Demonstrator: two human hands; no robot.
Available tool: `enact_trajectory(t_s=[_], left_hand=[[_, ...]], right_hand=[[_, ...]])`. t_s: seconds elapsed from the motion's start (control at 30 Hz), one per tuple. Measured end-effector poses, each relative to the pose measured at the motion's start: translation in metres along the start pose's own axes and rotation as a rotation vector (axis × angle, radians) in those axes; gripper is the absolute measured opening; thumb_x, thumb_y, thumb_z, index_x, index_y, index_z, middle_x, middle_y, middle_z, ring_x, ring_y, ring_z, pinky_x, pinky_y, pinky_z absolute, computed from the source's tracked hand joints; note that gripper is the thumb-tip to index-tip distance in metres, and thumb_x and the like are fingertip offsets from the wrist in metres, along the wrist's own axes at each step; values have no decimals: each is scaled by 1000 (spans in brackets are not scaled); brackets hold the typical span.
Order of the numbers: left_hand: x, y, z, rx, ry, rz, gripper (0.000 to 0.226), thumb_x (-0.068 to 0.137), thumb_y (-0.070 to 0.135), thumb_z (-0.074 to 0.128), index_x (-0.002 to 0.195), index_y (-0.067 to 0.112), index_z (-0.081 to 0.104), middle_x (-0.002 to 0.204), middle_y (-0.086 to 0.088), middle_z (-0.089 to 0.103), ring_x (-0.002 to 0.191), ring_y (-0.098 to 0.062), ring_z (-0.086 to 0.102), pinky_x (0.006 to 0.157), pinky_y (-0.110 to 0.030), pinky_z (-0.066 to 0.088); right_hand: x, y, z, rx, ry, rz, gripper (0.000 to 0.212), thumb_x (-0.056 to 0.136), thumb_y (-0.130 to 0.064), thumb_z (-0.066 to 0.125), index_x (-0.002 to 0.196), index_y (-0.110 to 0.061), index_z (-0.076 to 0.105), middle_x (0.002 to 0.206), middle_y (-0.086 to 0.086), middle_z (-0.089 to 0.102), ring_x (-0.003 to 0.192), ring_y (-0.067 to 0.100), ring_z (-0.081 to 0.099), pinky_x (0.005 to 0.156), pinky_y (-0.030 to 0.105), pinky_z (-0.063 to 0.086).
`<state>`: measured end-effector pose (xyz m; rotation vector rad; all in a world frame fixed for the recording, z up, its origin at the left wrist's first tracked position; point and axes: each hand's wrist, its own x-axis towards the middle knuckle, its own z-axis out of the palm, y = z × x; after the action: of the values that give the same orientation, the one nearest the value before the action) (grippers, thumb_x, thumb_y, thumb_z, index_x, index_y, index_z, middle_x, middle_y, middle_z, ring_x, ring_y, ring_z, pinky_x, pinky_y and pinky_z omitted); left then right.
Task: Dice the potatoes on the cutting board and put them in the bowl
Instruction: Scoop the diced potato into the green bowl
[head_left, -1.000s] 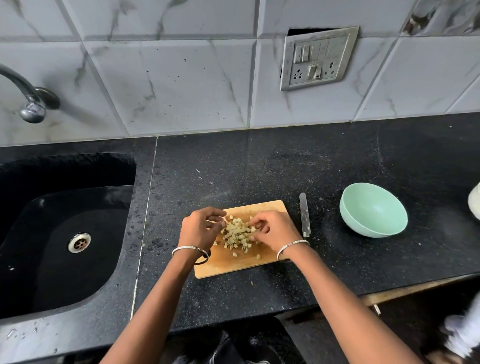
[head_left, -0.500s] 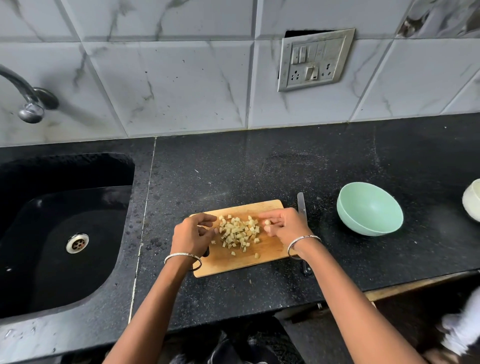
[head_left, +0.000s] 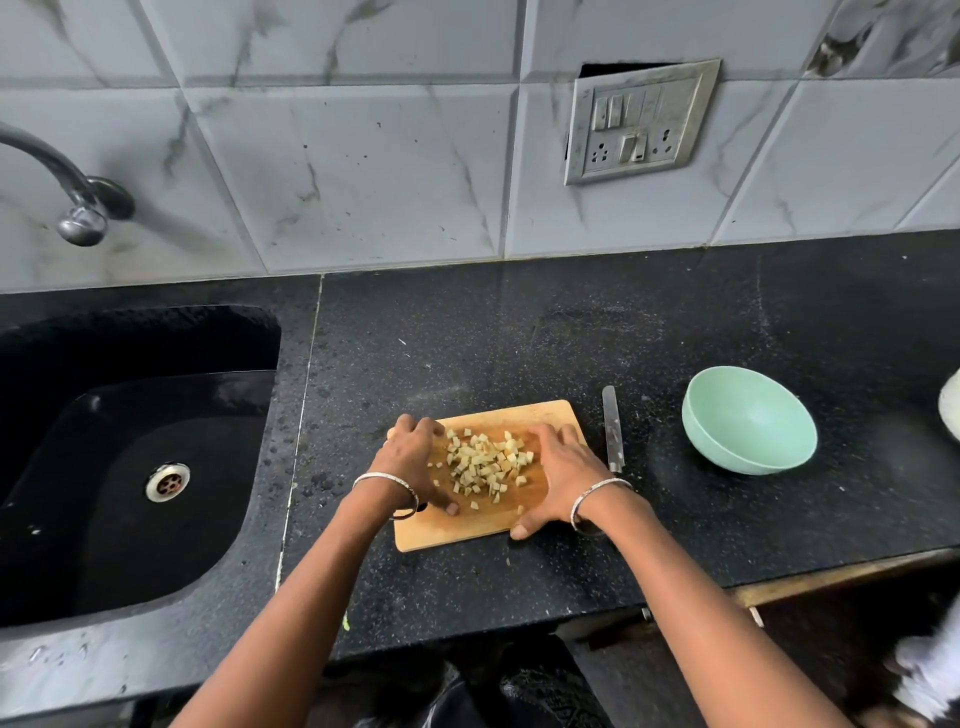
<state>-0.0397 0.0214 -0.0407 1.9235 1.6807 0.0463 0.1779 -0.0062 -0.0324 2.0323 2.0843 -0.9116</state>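
Observation:
A pile of small pale potato dice (head_left: 488, 462) lies in the middle of the wooden cutting board (head_left: 457, 530) on the black counter. My left hand (head_left: 410, 462) grips the board's left side, fingers curled over the far left corner and thumb on top. On the right side my right hand (head_left: 561, 473) holds the board with its fingers on top and its thumb at the front edge. The board lies flat. An empty mint green bowl (head_left: 748, 421) stands to the right, apart from the board.
A knife (head_left: 612, 421) lies on the counter just right of the board, between it and the bowl. A black sink (head_left: 130, 467) with a tap (head_left: 78, 208) is on the left. A white object (head_left: 950, 405) shows at the right edge.
Both hands left the potato pile and moved outward to the board's left and right sides, where they now take hold of it. The dice lie more spread out.

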Motion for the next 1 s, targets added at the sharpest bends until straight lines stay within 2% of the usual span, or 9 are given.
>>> enact_trajectory(t_s=[0.2, 0.4, 0.53, 0.73, 0.87, 1.0], left_hand=[[6, 11, 7, -24, 41, 20, 96, 49, 32, 93, 130, 17, 43, 126, -4, 45, 114, -22, 48, 97, -32, 42], [10, 25, 14, -23, 39, 54, 96, 45, 30, 94, 125, 16, 43, 124, -7, 44, 111, -24, 50, 94, -33, 44], [13, 29, 12, -19, 27, 62, 94, 46, 27, 94, 124, 16, 44, 122, -7, 46, 110, -24, 50, 94, -32, 42], [13, 33, 13, -23, 24, 59, 81, 51, 26, 92, 118, 13, 48, 119, -8, 52, 109, -24, 51, 89, -30, 41], [12, 35, 13, -36, 40, 55, 69, 55, 24, 89, 112, 13, 52, 115, -8, 57, 105, -25, 52, 84, -30, 43], [12, 36, 10, -91, 20, 24, 62, 58, 23, 88, 110, 13, 55, 111, -8, 61, 102, -26, 55, 82, -32, 46]], right_hand=[[15, -17, 4, -5, 58, -27, 118, 44, -42, 96, 139, -15, 31, 132, 8, 34, 126, 30, 42, 104, 40, 39], [27, -24, -2, 26, 34, -69, 106, 47, -32, 96, 133, -25, 35, 125, 4, 40, 122, 28, 47, 100, 42, 45], [32, -31, -5, 0, -28, -114, 103, 48, -30, 96, 132, -27, 37, 129, 2, 44, 121, 24, 48, 99, 41, 45], [37, -31, -3, 31, 7, -130, 77, 55, -31, 90, 118, -26, 46, 121, -1, 50, 112, 21, 50, 93, 36, 46], [38, -33, 5, 39, 90, -98, 71, 53, -43, 90, 108, -25, 49, 113, -1, 55, 105, 22, 54, 90, 40, 49], [37, -32, 4, 73, 91, -73, 64, 58, -39, 87, 110, -22, 54, 110, 2, 59, 101, 23, 57, 87, 38, 51]])
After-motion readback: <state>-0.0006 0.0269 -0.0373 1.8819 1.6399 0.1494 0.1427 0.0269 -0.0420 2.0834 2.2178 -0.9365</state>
